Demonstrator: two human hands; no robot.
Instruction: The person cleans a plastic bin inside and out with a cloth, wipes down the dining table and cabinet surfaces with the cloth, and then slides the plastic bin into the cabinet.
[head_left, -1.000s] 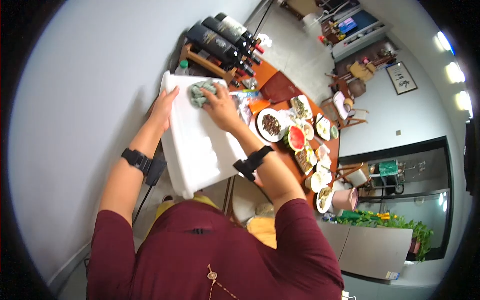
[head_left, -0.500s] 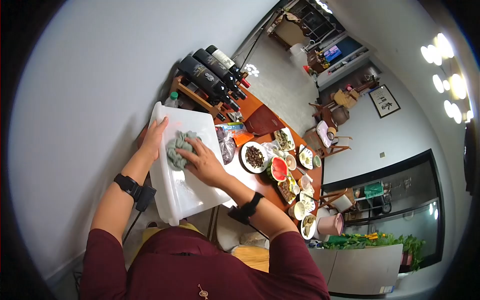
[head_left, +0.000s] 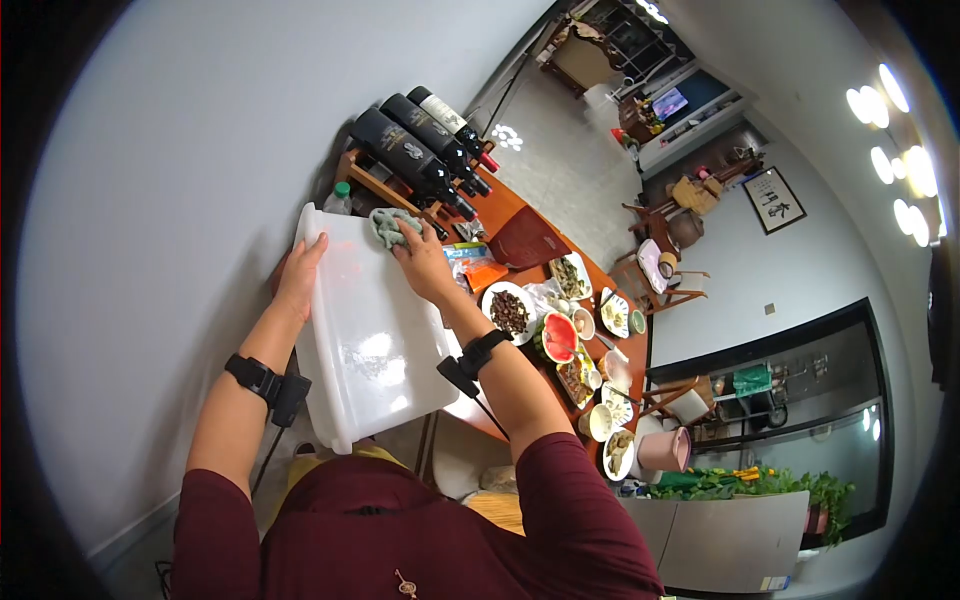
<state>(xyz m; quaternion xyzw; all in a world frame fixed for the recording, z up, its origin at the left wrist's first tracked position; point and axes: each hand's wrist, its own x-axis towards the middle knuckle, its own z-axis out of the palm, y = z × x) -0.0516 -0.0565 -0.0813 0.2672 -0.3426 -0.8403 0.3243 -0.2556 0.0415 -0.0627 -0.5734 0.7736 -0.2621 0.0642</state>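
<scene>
The plastic box's (head_left: 375,350) far edge sits close to the capped bottle (head_left: 338,202); its left rim stands apart from the wall (head_left: 180,200), and its right side overlaps the table (head_left: 505,198) in view. The box is whitish, glossy and see-through, with rounded corners; the cloth (head_left: 388,226) at its far edge is soft and crumpled. The left hand (head_left: 302,278) grips the left rim; the right hand's (head_left: 425,262) bent fingers clasp the cloth.
</scene>
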